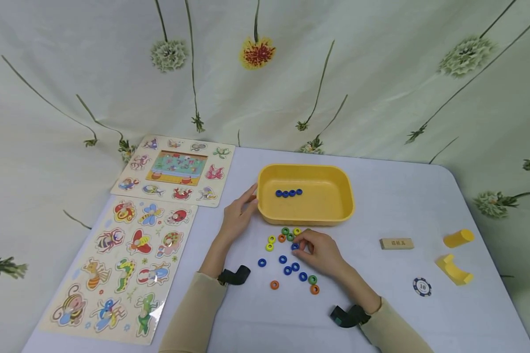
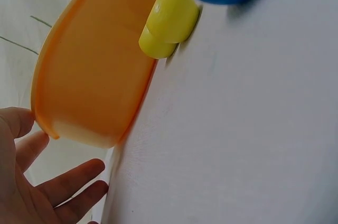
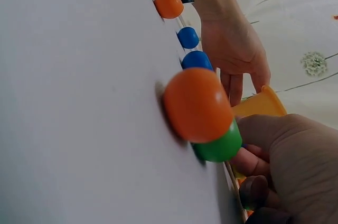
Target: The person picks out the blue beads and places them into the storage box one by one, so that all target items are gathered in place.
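Observation:
My left hand point(image 1: 239, 213) is at the left end of a yellow plastic tray point(image 1: 306, 220), its fingertips against the rim with the fingers spread. Inside the tray, several blue beads point(image 1: 285, 194) sit in a short row. In front of the tray my right hand point(image 1: 320, 252) pinches a blue bead point(image 1: 295, 246) between thumb and index finger, close over the table; in the right wrist view the fingertips are partly hidden behind a green bead point(image 3: 219, 147). Around this hand lie loose green beads point(image 1: 285, 231), yellow beads point(image 1: 270, 247), orange beads point(image 1: 275, 285) and more blue beads point(image 1: 287, 270).
Two picture puzzle boards, one with sea animals point(image 1: 216, 193) and one with insects point(image 1: 128, 274), lie at the left. On the right are a wooden block point(image 1: 396, 243), a yellow cylinder point(image 1: 458, 238), a yellow arch block point(image 1: 454, 269) and a numbered chip point(image 1: 422, 287).

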Available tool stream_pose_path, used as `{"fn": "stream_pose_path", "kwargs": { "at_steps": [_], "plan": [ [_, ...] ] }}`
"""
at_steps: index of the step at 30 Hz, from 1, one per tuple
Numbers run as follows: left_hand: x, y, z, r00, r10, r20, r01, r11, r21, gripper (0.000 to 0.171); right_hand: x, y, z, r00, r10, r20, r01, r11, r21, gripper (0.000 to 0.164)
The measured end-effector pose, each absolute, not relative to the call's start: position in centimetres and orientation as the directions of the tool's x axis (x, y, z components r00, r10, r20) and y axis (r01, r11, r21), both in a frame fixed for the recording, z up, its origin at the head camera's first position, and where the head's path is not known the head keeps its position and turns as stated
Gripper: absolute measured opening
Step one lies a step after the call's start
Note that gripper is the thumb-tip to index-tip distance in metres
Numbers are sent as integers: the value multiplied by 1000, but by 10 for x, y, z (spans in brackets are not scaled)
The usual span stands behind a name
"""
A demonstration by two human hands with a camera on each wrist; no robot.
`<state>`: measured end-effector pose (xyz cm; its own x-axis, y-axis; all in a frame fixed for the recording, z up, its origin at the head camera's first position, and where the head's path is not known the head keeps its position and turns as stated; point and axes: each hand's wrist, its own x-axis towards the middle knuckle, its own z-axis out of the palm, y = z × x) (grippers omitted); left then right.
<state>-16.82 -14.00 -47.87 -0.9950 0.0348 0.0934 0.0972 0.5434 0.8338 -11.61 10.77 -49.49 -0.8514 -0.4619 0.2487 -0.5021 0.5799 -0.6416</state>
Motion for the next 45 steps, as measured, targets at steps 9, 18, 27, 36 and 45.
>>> {"fn": "stream_pose_path", "kwargs": {
  "at_steps": [9,18,27,36,45],
  "plan": [
    [-168,-139,-478,-997,35,67,76,531,844,44,-145,118,-429,-822,-425,380,-558,468,-685,16],
    [-168,-140,-480,-996,33,78,84,534,841,44,-223,123,-430,-937,-333,107,-340,795,-502,22],
    [-167,-141,-479,-993,39,111,114,534,838,44,-246,112,-445,-938,-342,-59,-288,864,-413,17],
    [-168,-140,-481,-993,46,112,119,540,833,44,-233,122,-438,-954,-300,-27,-247,832,-497,26],
    [-167,-140,-478,-995,44,95,103,530,842,45,-169,132,-433,-868,-336,365,-495,632,-597,25]
  ]
}}
